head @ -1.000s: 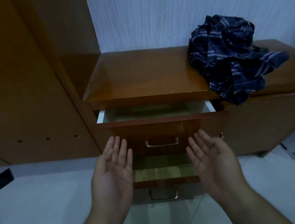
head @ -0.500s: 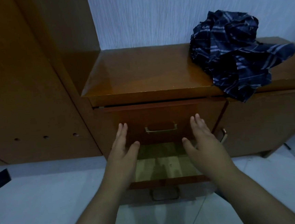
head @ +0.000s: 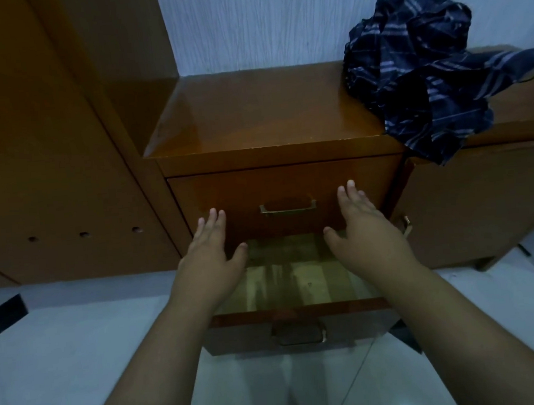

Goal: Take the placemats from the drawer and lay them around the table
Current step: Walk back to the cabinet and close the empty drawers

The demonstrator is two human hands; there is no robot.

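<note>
A wooden cabinet has two drawers. The top drawer [head: 290, 193] is pushed in flush, with a brass handle. The lower drawer [head: 298, 316] is pulled out, and a greenish striped placemat [head: 295, 280] lies flat inside it. My left hand [head: 210, 255] hovers palm down over the drawer's left side, fingers apart, holding nothing. My right hand [head: 365, 229] hovers palm down over the right side, fingers spread and empty, fingertips against the top drawer's front.
A crumpled dark blue striped cloth [head: 422, 79] lies on the cabinet top [head: 251, 113] at the right. A tall wooden wardrobe [head: 45, 157] stands to the left. A lower wooden unit [head: 485, 202] adjoins on the right. The floor [head: 63, 365] is pale glossy tile.
The top drawer, open a second ago, is now shut. Both hands turned from palms up to palms down and moved forward over the open lower drawer.
</note>
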